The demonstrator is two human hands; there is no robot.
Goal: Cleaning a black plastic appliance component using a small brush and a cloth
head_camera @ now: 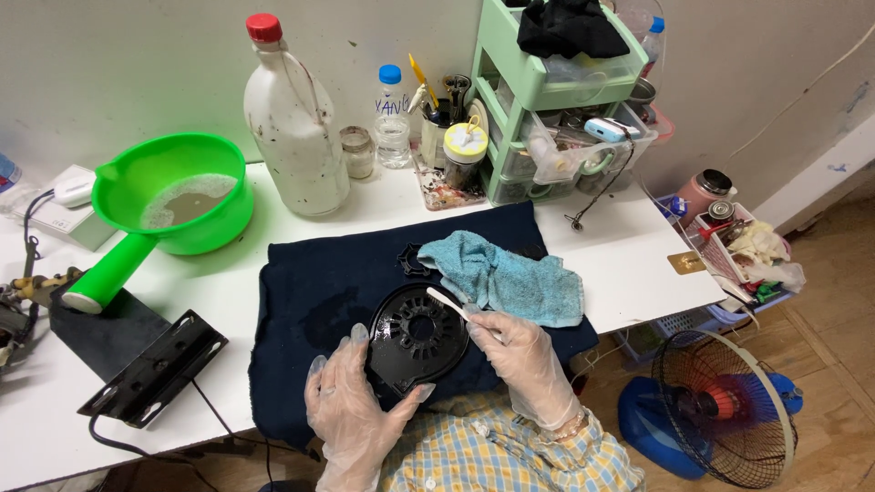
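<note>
A black round plastic cover (412, 335) with a hole in its middle lies on a dark navy cloth (310, 301) at the table's front. My left hand (351, 401), in a clear glove, holds the cover's near edge. My right hand (519, 355), also gloved, grips a white toothbrush (447, 303) whose head rests at the cover's upper right edge. A light blue towel (506, 278) lies crumpled on the cloth just behind the brush. A small black ring part (412, 261) sits beside the towel.
A green ladle-shaped basin (173, 205) with soapy water stands at left, a large white bottle with a red cap (293, 128) behind the cloth. A black bracket (155, 369) lies front left. A green drawer unit (556, 100) stands at back; a floor fan (720, 405) sits right.
</note>
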